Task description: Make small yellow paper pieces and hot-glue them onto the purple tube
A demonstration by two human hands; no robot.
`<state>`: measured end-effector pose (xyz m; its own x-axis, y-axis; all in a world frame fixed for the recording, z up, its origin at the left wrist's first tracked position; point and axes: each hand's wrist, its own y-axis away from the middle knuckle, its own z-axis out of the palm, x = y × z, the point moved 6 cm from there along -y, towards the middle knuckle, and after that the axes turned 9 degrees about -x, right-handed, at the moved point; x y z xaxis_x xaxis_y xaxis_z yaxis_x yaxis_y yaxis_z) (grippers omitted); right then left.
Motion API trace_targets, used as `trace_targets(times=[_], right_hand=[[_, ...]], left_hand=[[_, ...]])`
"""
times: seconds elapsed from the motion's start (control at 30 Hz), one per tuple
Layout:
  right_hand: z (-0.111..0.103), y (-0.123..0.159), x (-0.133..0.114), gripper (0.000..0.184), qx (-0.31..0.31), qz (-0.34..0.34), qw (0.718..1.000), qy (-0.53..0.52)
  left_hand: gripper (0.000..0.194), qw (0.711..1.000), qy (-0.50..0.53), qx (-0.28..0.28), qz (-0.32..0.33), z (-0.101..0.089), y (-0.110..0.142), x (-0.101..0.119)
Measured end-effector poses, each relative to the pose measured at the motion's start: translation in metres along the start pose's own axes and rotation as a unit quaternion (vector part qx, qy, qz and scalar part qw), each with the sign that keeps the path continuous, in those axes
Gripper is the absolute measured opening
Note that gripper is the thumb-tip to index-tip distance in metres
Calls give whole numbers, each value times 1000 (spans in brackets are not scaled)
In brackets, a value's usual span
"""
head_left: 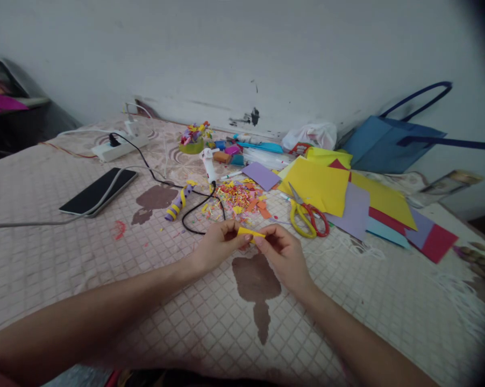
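Note:
A small piece of yellow paper (250, 233) is held between both hands above the patterned cloth, near the middle of the view. My left hand (218, 244) pinches its left end with thumb and fingers. At its right end, my right hand (286, 255) grips it the same way. Just beyond the hands lies a heap of tiny coloured paper scraps (240, 194). Scissors (307, 215) with one yellow and one red handle rest to the right, partly on a yellow sheet (317, 183).
A white glue gun (208, 165) trails a black cord. Left of it lie a purple tube wrapped in yellow (180, 201), a dark tablet-like slab (99, 191) and a power strip (119, 148). Coloured sheets (351, 207) and a blue bag (387, 142) occupy the right.

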<state>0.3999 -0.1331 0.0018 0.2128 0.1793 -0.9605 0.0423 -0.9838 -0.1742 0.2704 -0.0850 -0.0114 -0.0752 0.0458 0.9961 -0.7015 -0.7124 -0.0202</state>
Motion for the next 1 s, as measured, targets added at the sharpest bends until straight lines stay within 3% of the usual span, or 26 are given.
trace_targets(times=[1.0], right_hand=[[0, 1, 2, 13, 2, 26, 999, -28]], left_hand=[[24, 1000, 23, 21, 3, 0, 2, -2]])
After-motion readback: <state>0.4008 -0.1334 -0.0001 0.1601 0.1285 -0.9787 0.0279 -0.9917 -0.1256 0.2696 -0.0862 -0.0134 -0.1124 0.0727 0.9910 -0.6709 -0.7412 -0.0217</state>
